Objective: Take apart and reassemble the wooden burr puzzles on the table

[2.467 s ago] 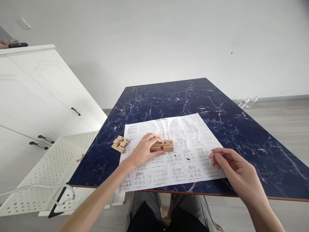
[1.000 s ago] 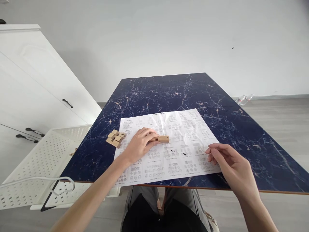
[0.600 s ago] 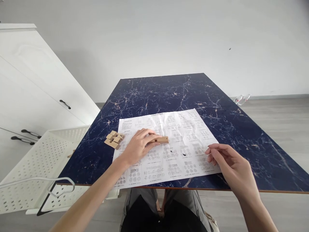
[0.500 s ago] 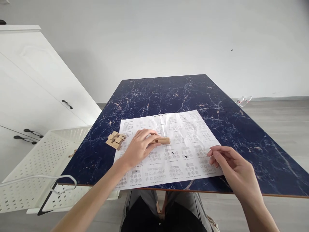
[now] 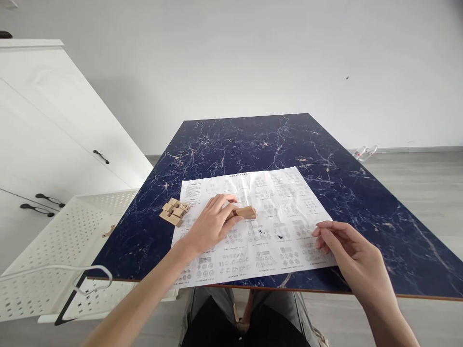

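Observation:
A white instruction sheet (image 5: 282, 217) with small printed diagrams lies on the dark blue marble table (image 5: 275, 140). My left hand (image 5: 211, 224) rests on the sheet with its fingers closed round a notched wooden puzzle bar (image 5: 248, 212), which is tipped up on an edge. A cluster of joined wooden puzzle pieces (image 5: 175, 212) sits at the sheet's left edge, apart from the hand. My right hand (image 5: 349, 255) lies on the sheet's right corner, fingers loosely curled, holding nothing that I can see.
A white perforated tray (image 5: 54, 246) stands left of the table with a small wooden piece (image 5: 107, 232) in it. A white cabinet (image 5: 43, 120) with dark handles is behind it. A clear object (image 5: 364, 152) lies on the floor by the wall.
The wooden bar under my left hand has been rolled from lying flat to tilted on an edge. My right hand has stayed on the sheet's corner.

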